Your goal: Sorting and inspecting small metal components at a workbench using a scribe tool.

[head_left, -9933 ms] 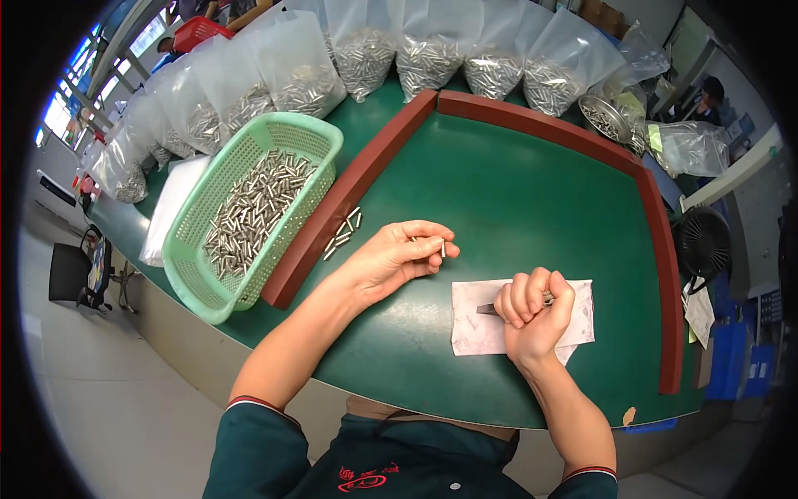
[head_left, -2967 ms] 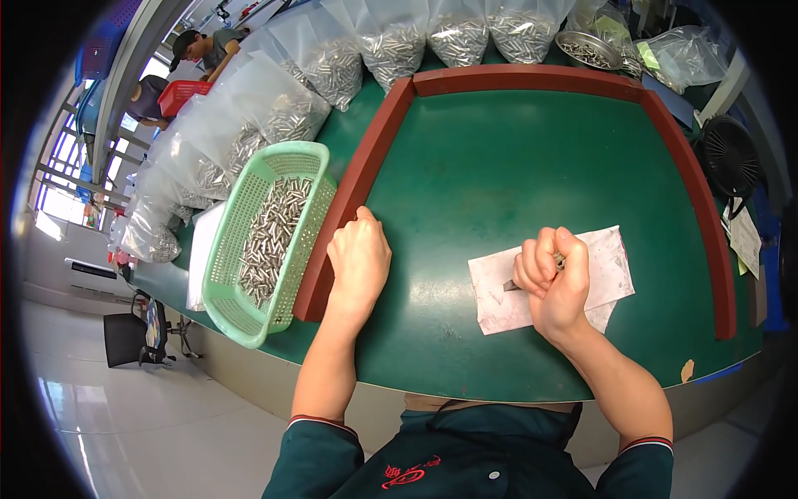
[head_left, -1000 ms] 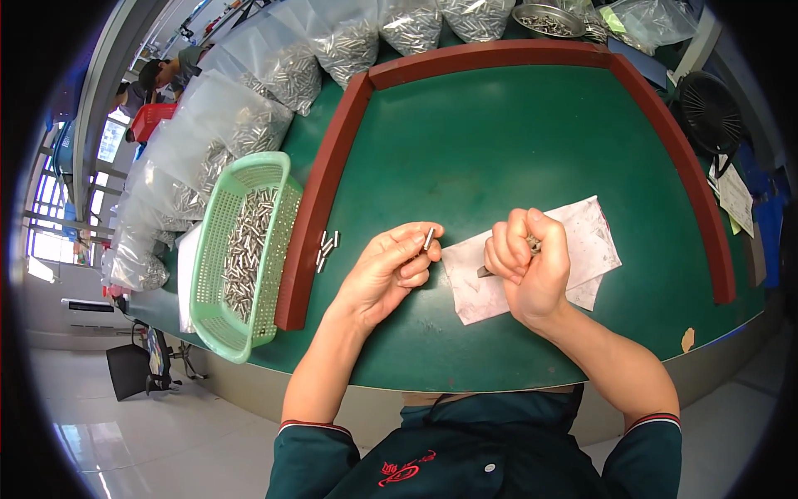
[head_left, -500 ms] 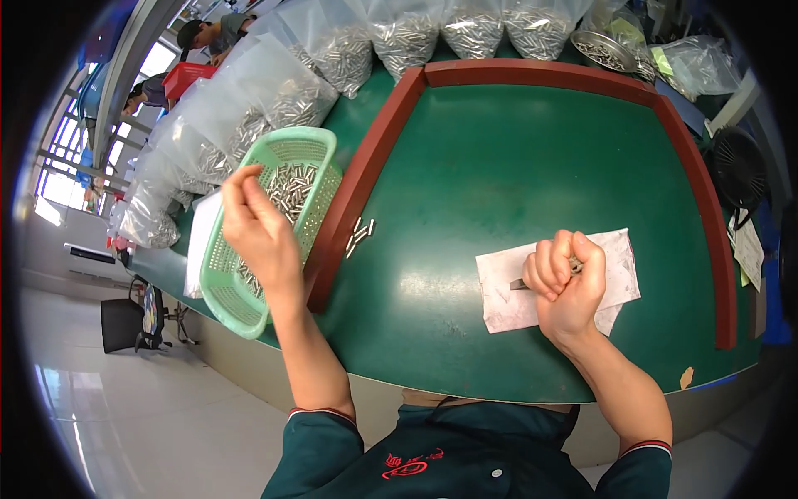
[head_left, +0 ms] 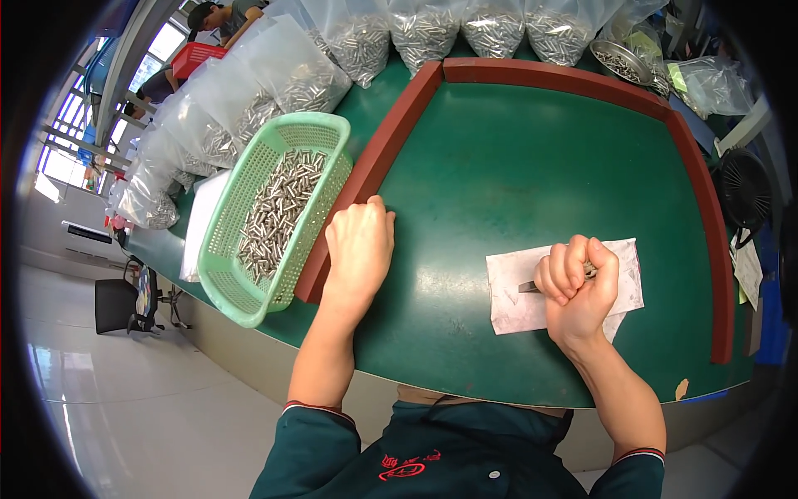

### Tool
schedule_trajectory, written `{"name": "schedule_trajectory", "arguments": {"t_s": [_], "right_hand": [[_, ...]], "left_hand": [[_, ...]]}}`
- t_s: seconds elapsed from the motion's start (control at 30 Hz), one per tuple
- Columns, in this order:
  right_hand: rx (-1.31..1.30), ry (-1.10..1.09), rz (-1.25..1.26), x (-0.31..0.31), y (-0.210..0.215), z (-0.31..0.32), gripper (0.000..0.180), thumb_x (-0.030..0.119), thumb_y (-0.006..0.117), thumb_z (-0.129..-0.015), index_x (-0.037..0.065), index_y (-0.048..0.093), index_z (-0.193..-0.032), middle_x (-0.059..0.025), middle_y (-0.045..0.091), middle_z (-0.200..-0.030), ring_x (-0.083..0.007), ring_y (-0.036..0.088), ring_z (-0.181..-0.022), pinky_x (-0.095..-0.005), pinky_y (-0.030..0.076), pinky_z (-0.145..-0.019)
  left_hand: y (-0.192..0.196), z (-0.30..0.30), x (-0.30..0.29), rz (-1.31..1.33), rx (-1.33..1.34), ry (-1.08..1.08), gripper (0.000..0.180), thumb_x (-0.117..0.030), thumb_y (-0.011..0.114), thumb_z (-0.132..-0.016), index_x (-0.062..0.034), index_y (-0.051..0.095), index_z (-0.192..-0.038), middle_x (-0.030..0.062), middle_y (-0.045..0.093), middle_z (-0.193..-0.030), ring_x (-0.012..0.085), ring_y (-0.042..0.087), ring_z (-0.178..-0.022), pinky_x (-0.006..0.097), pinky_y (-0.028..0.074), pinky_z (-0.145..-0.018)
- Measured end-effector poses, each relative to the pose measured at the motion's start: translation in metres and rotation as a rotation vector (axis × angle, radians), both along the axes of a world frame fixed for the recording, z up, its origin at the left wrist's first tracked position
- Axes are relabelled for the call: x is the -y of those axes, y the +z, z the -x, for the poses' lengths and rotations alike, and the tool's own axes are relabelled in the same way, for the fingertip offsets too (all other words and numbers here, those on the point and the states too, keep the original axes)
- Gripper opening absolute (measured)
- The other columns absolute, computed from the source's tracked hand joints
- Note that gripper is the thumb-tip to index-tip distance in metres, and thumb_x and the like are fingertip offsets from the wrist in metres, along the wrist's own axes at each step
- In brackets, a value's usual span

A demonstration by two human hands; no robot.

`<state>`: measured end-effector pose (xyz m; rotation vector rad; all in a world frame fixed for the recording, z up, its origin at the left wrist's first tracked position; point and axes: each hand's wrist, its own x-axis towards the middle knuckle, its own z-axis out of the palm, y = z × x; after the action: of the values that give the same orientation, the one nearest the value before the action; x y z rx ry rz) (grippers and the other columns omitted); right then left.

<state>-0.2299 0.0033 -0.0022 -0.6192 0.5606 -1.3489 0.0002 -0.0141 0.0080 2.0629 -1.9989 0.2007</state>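
My left hand [head_left: 360, 249] is curled closed, back of the hand upward, at the inner edge of the red-brown wooden frame; its fingertips and anything under them are hidden. Just left of it stands a light green plastic basket [head_left: 339, 166] holding many small metal pins [head_left: 283, 204]. Over a stained white cloth [head_left: 511, 312] my right hand [head_left: 579, 287] makes a fist around a tool with a flat dark metal tip [head_left: 529, 287]. Most of this tool is covered by the fingers, so its kind does not show.
The wooden frame [head_left: 553, 79] borders the green tabletop [head_left: 515, 158]. Clear bags of metal parts [head_left: 357, 50] line the left and back. A metal bowl [head_left: 619, 62] stands at the back right, and a black fan [head_left: 740, 187] at the right edge. Other people work at far left.
My left hand has moved from above the basket rightward and down to the table by the frame, over where a few loose pins lay. My right hand keeps its grip on the tool.
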Motion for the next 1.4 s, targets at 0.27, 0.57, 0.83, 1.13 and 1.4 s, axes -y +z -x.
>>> {"name": "schedule_trajectory", "arguments": {"t_s": [0.27, 0.57, 0.83, 1.13, 1.4], "right_hand": [[-0.013, -0.014, 0.017, -0.001, -0.001, 0.0, 0.039, 0.025, 0.031, -0.087, 0.01, 0.027, -0.052, 0.0003, 0.025, -0.043, -0.0081, 0.017, -0.039, -0.0247, 0.017, -0.041], [0.017, -0.019, -0.006, -0.001, 0.0, -0.002, 0.038, 0.023, 0.032, -0.086, 0.009, 0.027, -0.051, -0.0003, 0.025, -0.043, -0.0079, 0.018, -0.039, -0.0241, 0.018, -0.039], [0.024, -0.002, 0.006, 0.002, -0.002, 0.001, 0.037, 0.021, 0.031, -0.087, 0.009, 0.028, -0.052, 0.0001, 0.026, -0.044, -0.0075, 0.018, -0.04, -0.0234, 0.018, -0.039], [0.02, -0.014, -0.003, 0.002, -0.003, 0.001, 0.037, 0.019, 0.029, -0.087, 0.009, 0.028, -0.052, -0.0002, 0.026, -0.044, -0.0078, 0.019, -0.04, -0.0234, 0.019, -0.038], [0.018, -0.015, -0.009, 0.002, -0.003, 0.001, 0.036, 0.02, 0.03, -0.086, 0.008, 0.029, -0.052, -0.0002, 0.026, -0.043, -0.0077, 0.019, -0.039, -0.0233, 0.019, -0.038]], "left_hand": [[-0.006, 0.005, 0.005, 0.144, -0.138, -0.177, 0.007, -0.002, 0.056, -0.071, 0.002, 0.052, -0.068, 0.0163, 0.054, -0.053, 0.0234, 0.058, -0.05, 0.033, 0.045, -0.047], [-0.011, 0.039, -0.004, -0.687, -2.018, -0.292, 0.012, -0.011, 0.061, -0.077, -0.0057, 0.05, -0.075, 0.0045, 0.051, -0.066, 0.0091, 0.044, -0.057, 0.021, 0.035, -0.052], [-0.017, 0.057, -0.008, -0.343, -1.05, -0.434, 0.011, -0.001, 0.061, -0.076, 0.0013, 0.059, -0.087, 0.0031, 0.056, -0.071, 0.0084, 0.05, -0.059, 0.02, 0.041, -0.055], [-0.023, 0.074, 0.007, -0.027, -0.457, -0.767, 0.018, 0.004, 0.059, -0.07, 0.0, 0.061, -0.087, 0.0098, 0.05, -0.076, 0.0242, 0.051, -0.07, 0.033, 0.043, -0.061], [-0.018, 0.071, 0.004, -0.007, -0.407, -0.803, 0.012, 0.003, 0.06, -0.07, 0.0013, 0.059, -0.082, 0.0095, 0.052, -0.078, 0.022, 0.053, -0.069, 0.03, 0.043, -0.061]]}}
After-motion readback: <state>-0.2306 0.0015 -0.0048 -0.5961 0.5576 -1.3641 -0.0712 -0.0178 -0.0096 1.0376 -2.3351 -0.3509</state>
